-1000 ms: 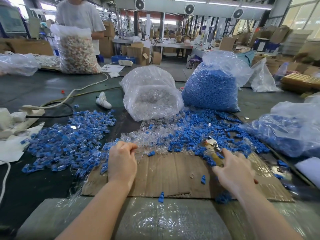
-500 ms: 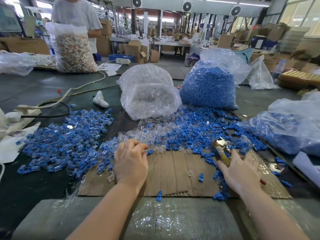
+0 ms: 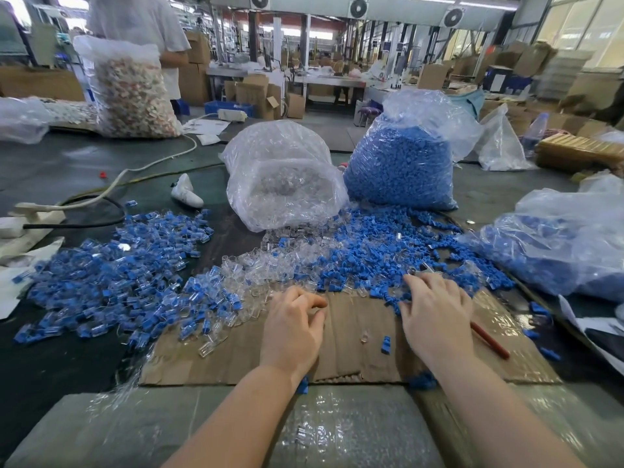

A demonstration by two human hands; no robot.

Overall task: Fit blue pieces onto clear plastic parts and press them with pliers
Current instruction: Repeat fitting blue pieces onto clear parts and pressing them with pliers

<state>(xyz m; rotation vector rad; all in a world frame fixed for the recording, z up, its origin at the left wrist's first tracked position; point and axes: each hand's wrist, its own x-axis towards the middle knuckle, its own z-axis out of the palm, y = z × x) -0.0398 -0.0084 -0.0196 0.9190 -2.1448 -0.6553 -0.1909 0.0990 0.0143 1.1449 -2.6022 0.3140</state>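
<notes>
Head view –
Surface: dark table [image 3: 67,170], cardboard sheet [image 3: 351,363] near.
Left hand [image 3: 292,327]: pinching a clear part.
Right hand [image 3: 435,312]: grasping pliers [image 3: 489,341] among blue pieces [image 3: 378,255].
Room: factory hall – boxes far.

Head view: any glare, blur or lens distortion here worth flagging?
Head view: wide-angle bending at the edges; daylight blows out the upper right windows; glare glints on the clear bag and plastic wrap near the bottom edge; hands and parts stay sharp, the background person is softer.

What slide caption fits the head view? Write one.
Left hand picks clear parts while right hand holds pliers.
</notes>
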